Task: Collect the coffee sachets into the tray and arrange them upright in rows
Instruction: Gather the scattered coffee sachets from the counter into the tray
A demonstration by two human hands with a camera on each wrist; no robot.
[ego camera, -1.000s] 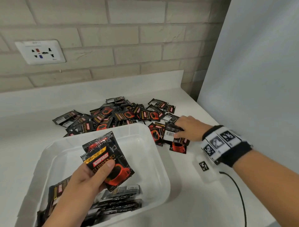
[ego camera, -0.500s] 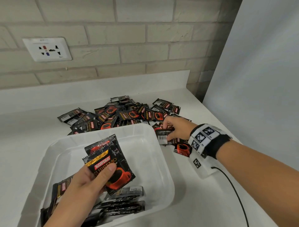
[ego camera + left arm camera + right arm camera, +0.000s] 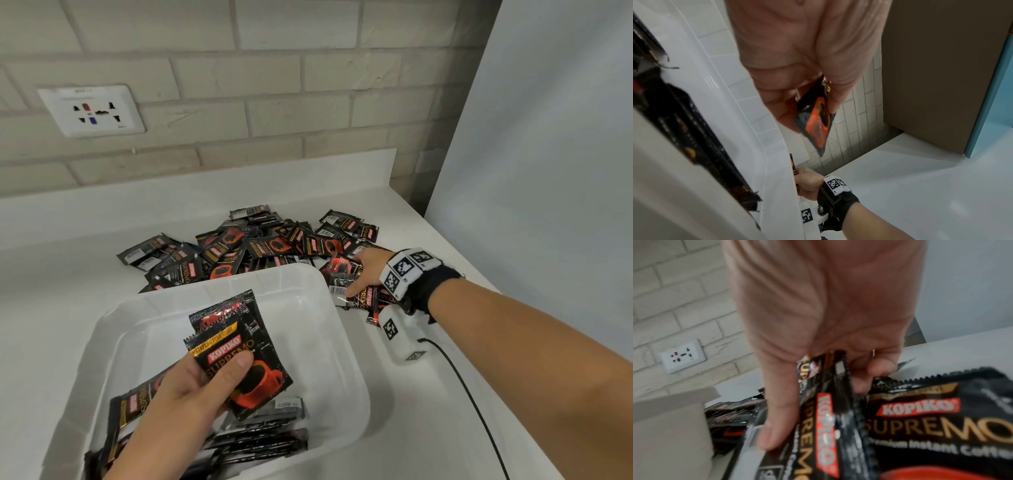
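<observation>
moved: my right hand (image 3: 368, 270) has pulled back from the far pile to its near edge by the tray (image 3: 102, 329); left hand unchanged.
head risk: my left hand (image 3: 191, 394) pinches 2 fanned sachets (image 3: 239, 353) over the tray, thumb on top; the back one could slip out and land flat.
head pose: right forearm stretched across the counter (image 3: 445, 411), fingers curled on pile sachets (image 3: 342, 274).
left wrist: thumb and fingers clamp the pack; sachets already in the tray (image 3: 684, 129) lean, not upright.
right wrist: thumb (image 3: 777, 426) and fingers grip a loose bunch (image 3: 824, 418), likely to drag neighbours.
</observation>
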